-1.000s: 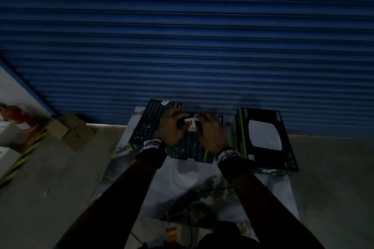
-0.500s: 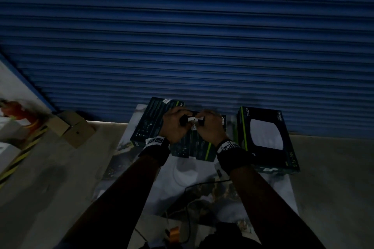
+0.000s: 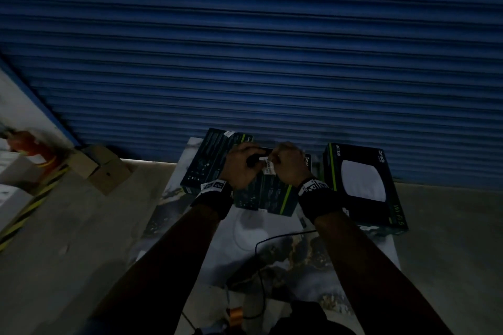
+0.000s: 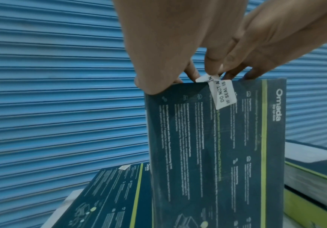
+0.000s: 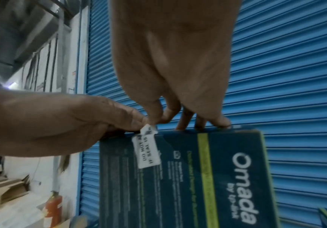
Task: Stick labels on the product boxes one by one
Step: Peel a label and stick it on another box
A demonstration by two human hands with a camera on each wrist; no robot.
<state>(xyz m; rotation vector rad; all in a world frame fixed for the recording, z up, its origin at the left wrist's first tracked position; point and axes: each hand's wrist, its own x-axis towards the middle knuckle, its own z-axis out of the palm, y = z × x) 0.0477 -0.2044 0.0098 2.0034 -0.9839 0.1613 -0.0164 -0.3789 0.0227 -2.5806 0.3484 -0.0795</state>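
Both hands are staying at the upright Omada box (image 4: pixel 215 154) top edge; seal label (image 4: pixel 224 94) now lying half down its face. Left hand (image 4: pixel 170 46) is gripping the edge, right hand (image 5: pixel 170 61) pinching the free label end. Next, probably: folding it over and pressing.

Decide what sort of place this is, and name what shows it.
Probably a storeroom or warehouse bay: a rolling shutter, product boxes laid out on the floor, cardboard cartons by the wall.

Both forearms reach forward, left hand (image 3: pixel 241 164) and right hand (image 3: pixel 288 164) meeting, fingers (image 4: pixel 213 67) curled.
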